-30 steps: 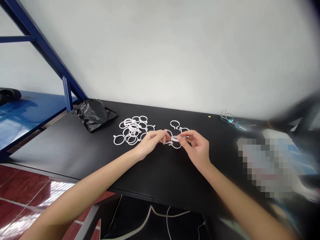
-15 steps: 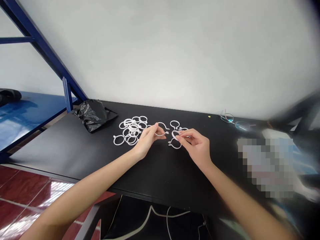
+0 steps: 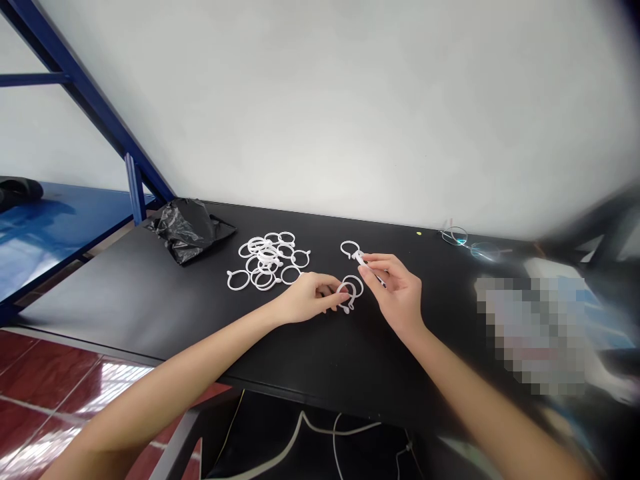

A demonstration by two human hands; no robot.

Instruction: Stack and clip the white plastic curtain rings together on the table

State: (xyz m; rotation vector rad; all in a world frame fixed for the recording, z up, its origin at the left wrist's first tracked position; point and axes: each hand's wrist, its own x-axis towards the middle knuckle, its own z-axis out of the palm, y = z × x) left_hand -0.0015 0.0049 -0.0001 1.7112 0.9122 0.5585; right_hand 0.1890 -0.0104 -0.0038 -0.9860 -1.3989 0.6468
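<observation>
On the black table [image 3: 150, 293] my left hand [image 3: 307, 298] pinches a white plastic ring [image 3: 349, 292] low over the surface, near the table's middle. Just right of it my right hand [image 3: 397, 287] holds another white ring [image 3: 364, 259] edge-on between thumb and fingers, fingers curled. One more open white ring [image 3: 349, 249] lies on the table just beyond my right hand. A pile of several white rings [image 3: 267, 260] lies left of my hands.
A crumpled black plastic bag [image 3: 187, 227] sits at the table's back left. Eyeglasses [image 3: 467, 243] lie at the back right by the wall. A blurred patch [image 3: 533, 333] covers the right side. A blue metal frame [image 3: 135, 187] stands left. Cables [image 3: 310, 433] hang under the table.
My left hand dropped from beside the pile down and right, bringing its ring to the table by the right hand. My right hand lifted its ring slightly up and back.
</observation>
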